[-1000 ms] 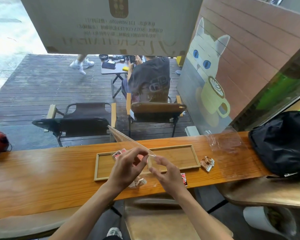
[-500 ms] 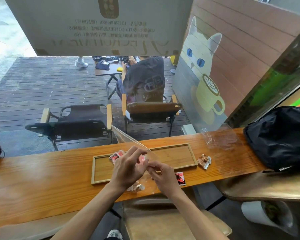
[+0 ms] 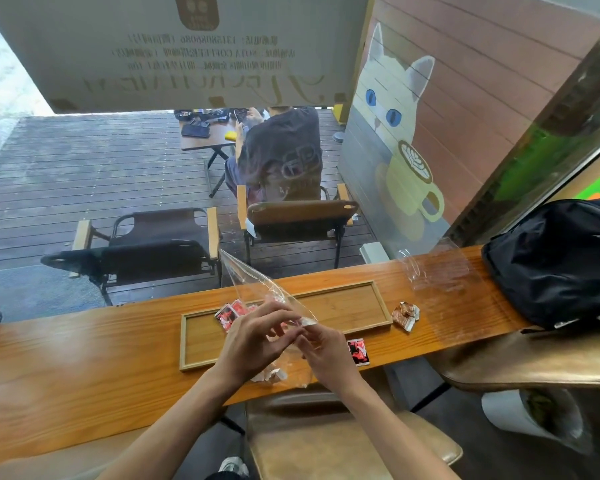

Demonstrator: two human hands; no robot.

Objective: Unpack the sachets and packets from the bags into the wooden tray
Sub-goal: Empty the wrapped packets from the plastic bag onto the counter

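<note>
— Wooden tray [image 3: 201,344] is my landmark; what do you have around it?

— It lies flat on the counter [image 3: 84,368]. Red sachets [image 3: 230,314] sit inside it at its far left part. Over its near rim, my left hand [image 3: 253,344] and right hand [image 3: 326,355] meet, fingertips together.

— Holding what?

— Both pinch a clear plastic bag [image 3: 253,285]. Its wide end rises up and away past the tray's far rim; the narrow end is caught between my fingers. Left fingers are curled onto the film, right thumb and forefinger closed on it too.

— Anything loose?

— One red packet [image 3: 357,352] lies on the counter just past the tray's near right corner, beside my right hand. A crumpled brown-and-white packet [image 3: 406,315] rests just off the tray's right end. Pale wrappers [image 3: 269,375] lie on the counter at the tray's near rim, under my hands; I cannot tell what they are.

— Other bags?

— A second clear bag [image 3: 437,271] lies flat, further right of the tray. Beyond that bag sits a black backpack [image 3: 551,261], at the counter's right end.
</note>
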